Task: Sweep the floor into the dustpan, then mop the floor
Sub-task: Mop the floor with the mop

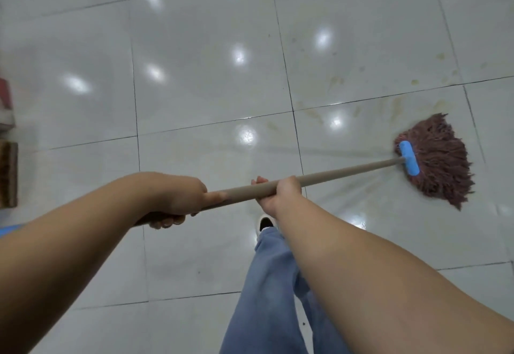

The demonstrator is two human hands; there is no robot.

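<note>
Both my forearms reach out over my jeans (pixel 274 292), and each hand is wrapped round the mop handle (pixel 331 173): my left hand (pixel 178 199) grips its near end, my right hand (pixel 281 193) clasps it farther along. From there the pole slants right to a blue clamp (pixel 409 157), where the brown mop head (pixel 440 161) lies spread on the glossy white tile floor (pixel 200 81), just below some yellowish stains (pixel 395 100).
</note>
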